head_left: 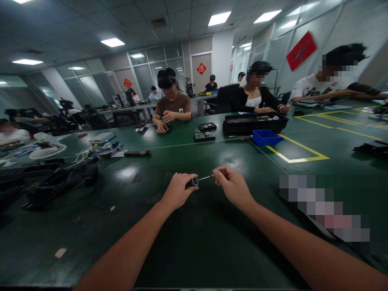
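Just above the green table, my left hand [179, 189] is closed around a small dark cylindrical part [195, 182] whose round, ringed end faces me. My right hand [232, 186] grips a screwdriver [205, 178] by its brownish handle, mostly covered by the fingers. Its thin metal shaft points left, with the tip at or very near the edge of the round end; whether it touches, I cannot tell.
The green table [194, 250] carries a blue bin [266, 137], a long black casing [254, 123], circuit boards [205, 136], a dark pen-like tool [137, 153], a black bag-like object [65, 182] and a white fan-like grille [47, 151]. A co-worker [172, 105] sits opposite.
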`<action>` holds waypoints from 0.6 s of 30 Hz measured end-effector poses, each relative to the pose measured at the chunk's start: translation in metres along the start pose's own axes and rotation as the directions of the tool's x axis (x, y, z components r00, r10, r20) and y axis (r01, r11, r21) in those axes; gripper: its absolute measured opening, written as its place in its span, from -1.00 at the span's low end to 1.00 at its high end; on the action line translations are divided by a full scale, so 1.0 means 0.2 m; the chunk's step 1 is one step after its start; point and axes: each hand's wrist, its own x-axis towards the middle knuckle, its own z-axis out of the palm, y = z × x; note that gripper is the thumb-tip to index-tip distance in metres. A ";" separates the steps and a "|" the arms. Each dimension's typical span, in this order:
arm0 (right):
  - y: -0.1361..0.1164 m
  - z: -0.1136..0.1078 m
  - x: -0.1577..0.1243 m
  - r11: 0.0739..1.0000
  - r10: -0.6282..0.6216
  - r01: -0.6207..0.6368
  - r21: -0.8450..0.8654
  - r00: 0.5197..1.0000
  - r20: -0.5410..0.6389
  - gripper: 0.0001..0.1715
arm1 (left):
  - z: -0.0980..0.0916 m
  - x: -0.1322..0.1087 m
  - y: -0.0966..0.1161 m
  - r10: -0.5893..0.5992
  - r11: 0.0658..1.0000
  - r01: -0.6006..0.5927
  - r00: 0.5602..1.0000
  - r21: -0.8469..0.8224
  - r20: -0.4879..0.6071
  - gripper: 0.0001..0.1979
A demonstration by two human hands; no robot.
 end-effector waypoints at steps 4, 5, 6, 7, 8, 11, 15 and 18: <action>0.02 0.01 0.00 1.000 -0.029 0.029 0.009 0.999 0.029 -0.68 | 0.00 0.00 0.00 0.004 1.000 -0.004 1.000 0.016 0.004 -0.62; 0.03 0.02 0.00 1.000 -0.025 0.026 -0.015 0.999 0.023 -0.65 | 0.00 0.00 0.00 0.005 1.000 -0.005 1.000 0.016 0.009 -0.62; 0.03 0.02 0.00 0.999 -0.024 0.024 -0.026 1.000 0.003 -0.63 | 0.00 0.00 0.00 0.004 1.000 -0.005 1.000 0.013 0.012 -0.62; 0.04 0.03 0.00 1.000 -0.023 0.022 -0.013 0.999 -0.025 -0.66 | 0.00 0.01 0.01 0.004 1.000 -0.004 1.000 0.008 0.011 -0.62; 0.04 0.03 0.00 0.999 -0.018 0.019 0.029 0.999 -0.051 -0.70 | 0.00 0.01 0.01 0.004 1.000 -0.004 1.000 0.003 0.005 -0.62; 0.05 0.04 0.02 0.972 0.032 -0.013 0.236 0.996 -0.077 -0.75 | -0.01 0.01 0.01 -0.004 1.000 0.004 1.000 0.008 -0.022 -0.63; 0.07 0.04 0.05 0.807 0.202 -0.168 0.566 0.979 0.003 -0.75 | -0.02 0.02 0.02 0.028 0.999 -0.025 0.998 0.044 -0.063 -0.62; 0.10 0.03 0.08 0.678 0.334 -0.306 0.668 0.938 0.091 -0.77 | -0.02 0.03 0.01 0.037 0.997 -0.035 0.999 0.071 -0.023 -0.62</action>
